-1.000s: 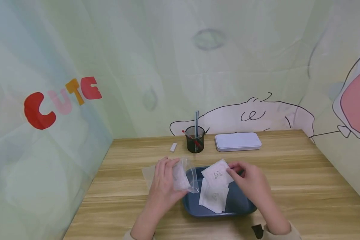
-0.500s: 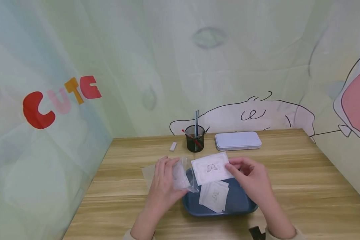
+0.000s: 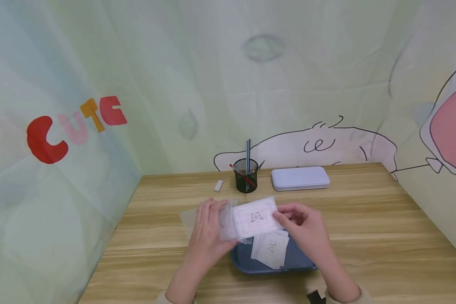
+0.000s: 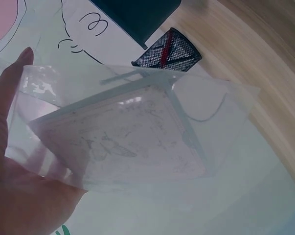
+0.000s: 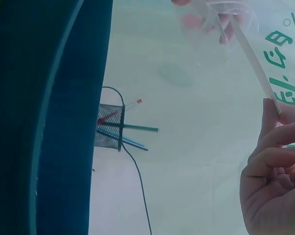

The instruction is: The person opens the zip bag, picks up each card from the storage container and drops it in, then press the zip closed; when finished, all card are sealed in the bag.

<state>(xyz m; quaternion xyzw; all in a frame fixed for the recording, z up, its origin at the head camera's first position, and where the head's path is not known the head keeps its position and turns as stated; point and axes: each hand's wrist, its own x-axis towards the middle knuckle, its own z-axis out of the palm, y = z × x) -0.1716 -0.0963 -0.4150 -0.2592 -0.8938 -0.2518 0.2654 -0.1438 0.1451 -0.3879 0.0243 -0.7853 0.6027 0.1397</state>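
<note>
My left hand [image 3: 209,230] holds a clear zip bag [image 3: 226,223], its mouth turned to the right. Through the translucent bag [image 4: 230,132] in the left wrist view shows a pale packet [image 4: 113,142] with a faint butterfly print. Between thumb and fingers, my right hand [image 3: 305,232] pinches the right end of a flat white butterfly-printed packet [image 3: 255,217], whose left edge lies at the bag's mouth. The right wrist view shows this packet [image 5: 255,63] edge-on, reaching up from the fingertips to the bag. Below, similar packets [image 3: 270,249] lie overlapped in a dark blue tray [image 3: 247,268].
Behind the tray stand a black mesh pen cup [image 3: 246,181] with pens and sticks, a small white eraser [image 3: 218,185] and a white flat case [image 3: 300,178]. A printed curtain [image 3: 167,105] closes off the table's back and sides.
My right hand has lifted a packet from over the tray, turned it level and moved it left to the bag's mouth. The left hand and bag have stayed in place.
</note>
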